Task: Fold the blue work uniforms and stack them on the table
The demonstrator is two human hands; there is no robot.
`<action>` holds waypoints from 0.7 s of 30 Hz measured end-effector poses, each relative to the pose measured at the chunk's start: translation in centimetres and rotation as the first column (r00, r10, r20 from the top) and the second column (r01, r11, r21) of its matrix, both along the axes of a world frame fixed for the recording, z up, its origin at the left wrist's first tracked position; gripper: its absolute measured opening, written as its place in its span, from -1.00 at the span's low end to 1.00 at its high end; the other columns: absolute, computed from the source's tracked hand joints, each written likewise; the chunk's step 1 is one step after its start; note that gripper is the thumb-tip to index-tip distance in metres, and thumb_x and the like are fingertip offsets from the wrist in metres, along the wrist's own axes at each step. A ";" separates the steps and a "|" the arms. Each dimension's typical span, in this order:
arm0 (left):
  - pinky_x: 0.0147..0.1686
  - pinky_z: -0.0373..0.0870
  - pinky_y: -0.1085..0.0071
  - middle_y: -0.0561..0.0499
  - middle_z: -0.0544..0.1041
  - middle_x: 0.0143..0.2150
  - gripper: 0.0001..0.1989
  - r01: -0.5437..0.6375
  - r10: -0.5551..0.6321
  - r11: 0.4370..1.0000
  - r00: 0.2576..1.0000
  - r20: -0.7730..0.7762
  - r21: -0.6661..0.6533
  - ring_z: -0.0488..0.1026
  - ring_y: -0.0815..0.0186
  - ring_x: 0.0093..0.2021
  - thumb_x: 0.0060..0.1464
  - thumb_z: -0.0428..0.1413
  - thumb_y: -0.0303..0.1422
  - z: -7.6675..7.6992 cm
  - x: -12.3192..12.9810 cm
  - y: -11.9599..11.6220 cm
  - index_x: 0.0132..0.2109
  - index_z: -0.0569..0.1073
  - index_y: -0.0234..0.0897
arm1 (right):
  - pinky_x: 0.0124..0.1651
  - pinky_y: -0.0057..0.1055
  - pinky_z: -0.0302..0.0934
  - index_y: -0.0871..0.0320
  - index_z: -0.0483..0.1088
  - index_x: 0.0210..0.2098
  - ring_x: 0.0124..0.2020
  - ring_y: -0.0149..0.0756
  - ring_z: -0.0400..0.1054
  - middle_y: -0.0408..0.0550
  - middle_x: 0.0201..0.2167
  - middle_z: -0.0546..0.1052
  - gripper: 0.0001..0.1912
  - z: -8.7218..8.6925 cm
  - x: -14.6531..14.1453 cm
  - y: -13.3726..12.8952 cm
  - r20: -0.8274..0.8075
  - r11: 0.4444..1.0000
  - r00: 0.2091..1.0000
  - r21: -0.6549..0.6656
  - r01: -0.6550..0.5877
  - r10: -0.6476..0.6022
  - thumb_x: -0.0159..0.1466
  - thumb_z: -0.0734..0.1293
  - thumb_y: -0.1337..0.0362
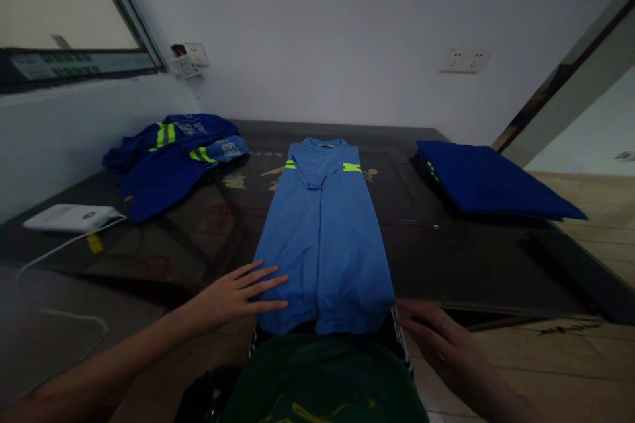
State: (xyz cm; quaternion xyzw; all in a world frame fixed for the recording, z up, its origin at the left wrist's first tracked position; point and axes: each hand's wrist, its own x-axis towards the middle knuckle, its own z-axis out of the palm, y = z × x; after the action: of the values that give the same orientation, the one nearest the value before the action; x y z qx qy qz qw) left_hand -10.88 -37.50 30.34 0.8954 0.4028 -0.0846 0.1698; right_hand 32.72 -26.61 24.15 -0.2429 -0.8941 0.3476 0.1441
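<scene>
A light blue shirt point(342, 238) with yellow-green bands lies lengthwise on the dark table point(417, 264), its collar at the far end and its sides folded in. Its bottom edge hangs at the table's near edge, against my body. My left hand point(248, 291) rests with fingers spread on the shirt's lower left part, holding nothing. Beside the shirt's lower right corner is my right hand point(436, 330), its fingers pointing toward the cloth. Those fingertips are dim and blurred, so whether they grip the edge is unclear.
Crumpled dark blue clothes point(169, 165) with yellow-green bands lie at the back left. A white device point(74, 217) with a cable sits at the left. Folded dark blue garments point(491, 178) are stacked at the right. Behind the table stands a wall with sockets point(465, 61).
</scene>
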 end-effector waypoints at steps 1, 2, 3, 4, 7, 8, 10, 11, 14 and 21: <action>0.25 0.04 0.23 0.09 0.21 0.34 -0.38 -0.029 0.030 0.999 0.999 -0.022 0.037 0.16 0.24 0.29 0.21 0.05 -0.48 -0.2 0.1 -0.2 0.31 0.12 0.16 | 0.13 -0.24 0.30 -0.02 0.30 0.17 0.17 -0.25 0.28 -0.02 0.09 0.45 -0.51 -0.6 0.2 -0.4 0.001 0.995 1.000 0.101 0.018 -0.018 0.31 0.18 0.50; 0.23 0.06 0.25 0.09 0.21 0.34 -0.39 -0.065 0.068 0.995 0.997 -0.043 0.071 0.19 0.25 0.27 0.22 0.04 -0.47 -0.4 0.3 -0.3 0.32 0.11 0.15 | 0.21 -0.10 0.21 -0.04 0.26 0.21 0.24 -0.18 0.18 -0.01 0.16 0.39 -0.47 -1.2 0.1 -0.7 0.012 0.982 0.999 0.187 0.029 -0.032 0.30 0.19 0.51; 0.21 0.07 0.27 0.08 0.23 0.33 -0.39 -0.102 0.109 0.990 0.992 -0.063 0.101 0.22 0.27 0.24 0.23 0.04 -0.46 -0.5 0.5 -0.3 0.32 0.10 0.15 | 0.27 0.02 0.09 -0.05 0.20 0.25 0.30 -0.11 0.08 -0.01 0.23 0.31 -0.42 -1.7 -0.2 -0.7 0.030 0.968 0.999 0.248 0.032 -0.041 0.30 0.20 0.51; 0.19 0.08 0.28 0.09 0.24 0.32 -0.40 -0.132 0.143 0.983 0.987 -0.077 0.126 0.25 0.28 0.21 0.24 0.03 -0.45 -0.7 0.8 -0.3 0.33 0.09 0.15 | 0.30 0.12 -0.01 -0.06 0.15 0.28 0.34 -0.06 -0.01 -0.01 0.28 0.23 -0.38 -2.0 -0.7 -0.5 0.056 0.958 0.997 0.285 0.030 -0.047 0.29 0.21 0.52; 0.20 0.08 0.27 0.10 0.30 0.28 -0.39 -0.170 0.182 0.973 0.981 -0.062 0.155 0.28 0.29 0.17 0.23 0.03 -0.47 -1.0 1.3 -0.1 0.32 0.10 0.15 | 0.31 0.21 -0.16 -0.08 0.03 0.33 0.38 0.00 -0.15 0.01 0.37 0.05 -0.29 -2.1 -3.3 0.4 0.159 0.953 0.986 0.302 -0.003 -0.047 0.27 0.20 0.56; 0.21 0.07 0.26 0.11 0.32 0.27 -0.38 -0.173 0.180 0.974 0.983 -0.035 0.150 0.28 0.29 0.18 0.23 0.03 -0.49 -1.0 1.3 0.0 0.32 0.11 0.16 | 0.31 0.21 -0.16 -0.08 0.01 0.34 0.38 -0.01 -0.16 0.02 0.37 0.02 -0.27 -2.0 -4.2 0.7 0.187 0.956 0.982 0.291 -0.023 -0.033 0.27 0.19 0.57; 0.25 0.05 0.25 0.11 0.34 0.25 -0.37 -0.152 0.149 0.982 0.988 0.036 0.110 0.28 0.30 0.20 0.22 0.02 -0.54 -0.9 1.1 0.2 0.31 0.13 0.17 | 0.31 0.19 -0.13 -0.07 -0.03 0.35 0.38 -0.03 -0.19 0.03 0.38 0.01 -0.26 -1.6 -5.7 1.2 0.200 0.964 0.980 0.258 -0.071 0.019 0.28 0.18 0.58; 0.27 0.04 0.24 0.12 0.35 0.25 -0.37 -0.130 0.125 0.988 0.990 0.071 0.079 0.28 0.32 0.21 0.22 0.01 -0.55 -0.8 1.0 0.3 0.30 0.14 0.18 | 0.31 0.19 -0.12 -0.08 -0.04 0.35 0.39 -0.04 -0.19 0.03 0.38 0.01 -0.26 -1.4 -6.2 1.4 0.182 0.965 0.981 0.241 -0.103 0.060 0.28 0.18 0.58; 0.30 0.03 0.23 0.13 0.37 0.23 -0.40 -0.076 0.081 0.997 0.982 0.170 -0.032 0.29 0.35 0.22 0.23 -0.01 -0.56 -0.2 0.7 0.7 0.28 0.17 0.17 | 0.31 0.24 -0.18 -0.14 -0.01 0.33 0.38 -0.07 -0.17 -0.05 0.36 0.07 -0.28 -1.2 -6.6 1.9 0.082 0.956 0.974 0.191 -0.224 0.212 0.29 0.19 0.54; 0.29 0.08 0.21 0.01 0.43 0.18 -0.51 -0.070 0.143 0.978 0.913 0.383 -0.197 0.33 0.35 0.21 0.27 -0.07 -0.53 0.7 1.1 1.1 0.27 0.24 0.00 | 0.34 0.13 -0.19 -0.17 0.10 0.28 0.34 -0.23 -0.01 -0.12 0.30 0.22 -0.40 -0.9 -5.0 2.1 -0.060 0.945 0.946 0.088 -0.314 0.320 0.35 0.14 0.50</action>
State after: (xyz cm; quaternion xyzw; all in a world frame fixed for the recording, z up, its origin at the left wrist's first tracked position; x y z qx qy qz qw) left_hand -9.77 -36.42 31.04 0.8517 0.3993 0.0713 0.3317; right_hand 27.68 -24.48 23.28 -0.0773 -0.9283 0.3403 0.1283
